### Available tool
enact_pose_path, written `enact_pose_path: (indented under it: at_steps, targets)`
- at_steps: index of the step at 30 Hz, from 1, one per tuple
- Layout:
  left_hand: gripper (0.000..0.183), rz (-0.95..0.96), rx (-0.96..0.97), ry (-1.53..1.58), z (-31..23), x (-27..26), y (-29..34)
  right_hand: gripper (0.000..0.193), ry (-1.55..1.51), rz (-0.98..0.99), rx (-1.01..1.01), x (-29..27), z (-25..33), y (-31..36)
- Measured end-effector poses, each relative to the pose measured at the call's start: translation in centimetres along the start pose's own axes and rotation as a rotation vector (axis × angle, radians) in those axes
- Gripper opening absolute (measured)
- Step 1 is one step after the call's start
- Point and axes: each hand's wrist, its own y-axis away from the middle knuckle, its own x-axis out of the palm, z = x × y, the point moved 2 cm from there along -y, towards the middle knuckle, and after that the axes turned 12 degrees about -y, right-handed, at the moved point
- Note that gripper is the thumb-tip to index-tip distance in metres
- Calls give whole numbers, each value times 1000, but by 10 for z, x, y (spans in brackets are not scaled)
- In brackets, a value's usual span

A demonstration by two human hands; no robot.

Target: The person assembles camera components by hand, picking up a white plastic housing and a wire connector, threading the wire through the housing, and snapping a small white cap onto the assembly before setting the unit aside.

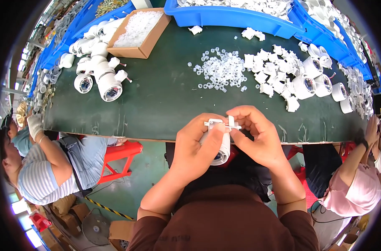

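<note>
Just past the table's near edge, my left hand (192,146) is wrapped round a white cylindrical camera (225,147), its lens end pointing down toward me. At its upper end, a small white plastic piece (231,121) sits between the fingertips of my right hand (259,136), which pinches it against the camera. The thumbs of both hands almost meet there. My fingers hide how the two parts join. Beyond my hands lies a heap of small translucent rings (221,70), with a pile of white plastic brackets (276,69) to its right.
Several white cameras (111,85) are stacked at the left, others (311,83) at the right. A cardboard box (134,51) of translucent parts and blue bins (236,19) line the back of the green table (152,96). Co-workers sit on both sides; a red stool (121,161) is left.
</note>
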Motion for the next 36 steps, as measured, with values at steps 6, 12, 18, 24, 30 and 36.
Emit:
enact_pose_path:
  at_steps: [6,12,18,24,30,36]
  targets:
    - [17,-373,356,-554,3,-4,-11,34,-390,-19,-18,7,9,5]
    - [24,-339,405,-682,-9,3,-6,38,-98,-53,-151,26,19,0]
    - [30,-313,491,-746,-2,4,-9,36,-67,-120,-218,27,12,-2]
    - [34,-337,523,-731,2,4,-8,33,57,-180,-223,34,12,1]
    - [35,-354,556,-771,6,8,-8,34,151,-290,-440,45,-3,3]
    - [30,-345,621,-740,9,0,-12,39,-50,-131,-269,38,1,3]
